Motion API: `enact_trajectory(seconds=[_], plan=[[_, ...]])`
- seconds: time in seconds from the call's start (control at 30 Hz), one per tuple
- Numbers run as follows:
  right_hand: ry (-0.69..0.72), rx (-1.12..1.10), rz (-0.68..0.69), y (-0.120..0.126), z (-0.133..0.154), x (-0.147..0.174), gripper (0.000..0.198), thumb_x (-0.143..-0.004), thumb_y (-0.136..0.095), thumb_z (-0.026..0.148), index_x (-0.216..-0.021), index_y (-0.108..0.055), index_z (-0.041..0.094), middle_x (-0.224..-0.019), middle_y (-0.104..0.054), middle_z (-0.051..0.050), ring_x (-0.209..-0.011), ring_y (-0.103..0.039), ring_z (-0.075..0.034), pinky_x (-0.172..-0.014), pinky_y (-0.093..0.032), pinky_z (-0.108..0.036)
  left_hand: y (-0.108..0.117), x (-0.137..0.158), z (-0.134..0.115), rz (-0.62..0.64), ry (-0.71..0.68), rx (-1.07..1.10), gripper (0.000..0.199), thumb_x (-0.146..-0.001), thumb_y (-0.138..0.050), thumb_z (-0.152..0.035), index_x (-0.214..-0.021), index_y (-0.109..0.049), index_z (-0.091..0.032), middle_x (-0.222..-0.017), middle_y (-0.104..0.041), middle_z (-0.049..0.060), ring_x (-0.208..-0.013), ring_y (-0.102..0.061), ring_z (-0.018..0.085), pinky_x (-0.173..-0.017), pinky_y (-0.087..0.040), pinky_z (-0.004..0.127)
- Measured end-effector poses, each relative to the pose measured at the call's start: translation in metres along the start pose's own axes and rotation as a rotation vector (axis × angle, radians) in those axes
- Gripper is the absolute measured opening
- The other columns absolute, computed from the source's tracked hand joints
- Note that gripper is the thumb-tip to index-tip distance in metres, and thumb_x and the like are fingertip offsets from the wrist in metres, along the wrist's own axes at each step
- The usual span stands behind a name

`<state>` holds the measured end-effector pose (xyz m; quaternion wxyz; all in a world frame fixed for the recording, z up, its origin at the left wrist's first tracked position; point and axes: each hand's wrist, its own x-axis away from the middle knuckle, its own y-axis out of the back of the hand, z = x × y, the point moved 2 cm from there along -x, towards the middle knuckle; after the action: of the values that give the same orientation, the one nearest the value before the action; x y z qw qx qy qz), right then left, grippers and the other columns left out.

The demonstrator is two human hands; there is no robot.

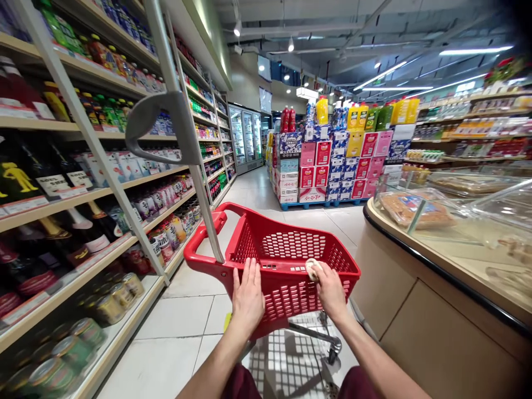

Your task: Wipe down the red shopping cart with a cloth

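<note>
A red plastic shopping cart [286,299] stands side-on right in front of me, its basket walls full of slots. My left hand [248,293] lies against the near wall with its fingers stretched out, close to the handle end. Toward the other end, my right hand [330,285] grips a pale cloth [311,270] at the near rim. A grey metal pole with a grey plastic hook-shaped grip [183,130] rises from the cart's handle end. Part of the cloth is hidden under my right fingers.
Shelves of bottles and cans [95,194] run along the left. A glass-edged counter with packaged food [415,208] curves in on the right. Stacked drink cartons [313,172] stand on a blue pallet ahead, with glass-door coolers [245,136] farther back.
</note>
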<state>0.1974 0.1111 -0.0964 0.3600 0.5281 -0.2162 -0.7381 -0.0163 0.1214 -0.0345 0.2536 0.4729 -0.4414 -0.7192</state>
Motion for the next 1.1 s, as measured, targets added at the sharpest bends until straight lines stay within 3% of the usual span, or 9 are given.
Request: enact_trajectory(seconds=[0.2,0.27,0.37,0.43,0.63,0.7,0.87,0.93,1.1], plan=[[0.235,-0.268,-0.041,-0.018,0.093,-0.011,0.05,-0.073,-0.035,0.001,-0.115,-0.053,0.021,-0.121,-0.053,-0.007,-0.113,-0.045,-0.018,-0.093,-0.039,-0.039,0.004,0.01,0.006,-0.023,-0.065,0.083,0.059,-0.072,-0.043,-0.022,-0.13,-0.035,-0.011,-0.138,-0.034,0.01,-0.131,-0.018,0.023,-0.108,-0.009,0.047],[0.235,-0.279,-0.027,-0.019,0.093,-0.009,0.048,-0.073,-0.036,0.002,-0.113,-0.054,0.021,-0.12,-0.054,-0.007,-0.112,-0.046,-0.019,-0.092,-0.039,-0.04,0.012,0.016,0.024,-0.1,-0.073,0.105,0.055,-0.074,-0.042,-0.02,-0.128,-0.037,-0.014,-0.136,-0.038,0.009,-0.13,-0.021,0.023,-0.108,-0.01,0.046],[0.112,-0.246,-0.064,-0.018,0.073,-0.006,0.045,-0.073,-0.037,0.004,-0.11,-0.056,0.021,-0.117,-0.055,-0.008,-0.109,-0.049,-0.021,-0.091,-0.04,-0.043,0.026,0.023,0.065,-0.255,0.149,0.066,0.054,-0.076,-0.039,-0.018,-0.129,-0.032,-0.011,-0.135,-0.038,0.013,-0.131,-0.019,0.025,-0.106,-0.012,0.051],[0.071,-0.263,-0.072,-0.019,0.083,-0.01,0.044,-0.074,-0.037,0.004,-0.11,-0.057,0.02,-0.119,-0.054,-0.008,-0.109,-0.049,-0.02,-0.092,-0.04,-0.042,0.031,0.023,0.083,-0.253,0.233,0.041,0.057,-0.074,-0.039,-0.015,-0.13,-0.029,-0.008,-0.136,-0.036,0.015,-0.131,-0.019,0.026,-0.104,-0.014,0.052],[0.318,-0.393,-0.072,-0.019,0.2,-0.037,0.032,-0.083,-0.041,0.014,-0.111,-0.056,0.019,-0.12,-0.054,-0.009,-0.114,-0.045,-0.019,-0.094,-0.039,-0.038,0.03,0.021,0.085,-0.166,0.18,0.013,0.06,-0.068,-0.042,-0.012,-0.127,-0.034,-0.008,-0.135,-0.037,0.015,-0.129,-0.025,0.025,-0.106,-0.012,0.049],[0.394,-0.384,-0.09,-0.019,0.199,-0.031,0.03,-0.084,-0.043,0.018,-0.11,-0.056,0.019,-0.121,-0.053,-0.01,-0.116,-0.043,-0.019,-0.096,-0.038,-0.039,0.032,0.023,0.088,-0.17,0.143,0.014,0.06,-0.068,-0.04,-0.01,-0.127,-0.034,-0.011,-0.134,-0.039,0.013,-0.128,-0.027,0.023,-0.107,-0.008,0.048],[0.477,-0.318,-0.078,-0.004,0.137,-0.013,0.028,-0.086,-0.039,0.018,-0.105,-0.059,0.023,-0.121,-0.053,-0.007,-0.111,-0.048,-0.018,-0.09,-0.044,-0.037,0.038,0.019,0.116,-0.212,0.228,0.018,0.06,-0.069,-0.038,-0.008,-0.128,-0.033,-0.013,-0.136,-0.036,0.012,-0.129,-0.024,0.023,-0.106,-0.008,0.05],[0.524,-0.328,-0.096,0.017,0.147,-0.04,0.031,-0.087,-0.038,0.017,-0.111,-0.055,0.022,-0.12,-0.053,-0.007,-0.11,-0.049,-0.017,-0.089,-0.045,-0.034,0.038,0.015,0.127,-0.19,0.269,0.021,0.062,-0.066,-0.039,-0.007,-0.128,-0.034,-0.012,-0.136,-0.036,0.013,-0.129,-0.024,0.025,-0.106,-0.011,0.051],[0.728,-0.394,-0.419,0.088,0.247,-0.161,0.036,-0.089,-0.031,0.017,-0.121,-0.046,0.021,-0.134,-0.038,-0.002,-0.13,-0.021,-0.02,-0.104,-0.025,-0.045,0.036,0.009,0.136,-0.133,0.238,0.021,0.063,-0.063,-0.04,-0.006,-0.126,-0.037,-0.013,-0.136,-0.037,0.01,-0.13,-0.022,0.022,-0.106,-0.015,0.049]])
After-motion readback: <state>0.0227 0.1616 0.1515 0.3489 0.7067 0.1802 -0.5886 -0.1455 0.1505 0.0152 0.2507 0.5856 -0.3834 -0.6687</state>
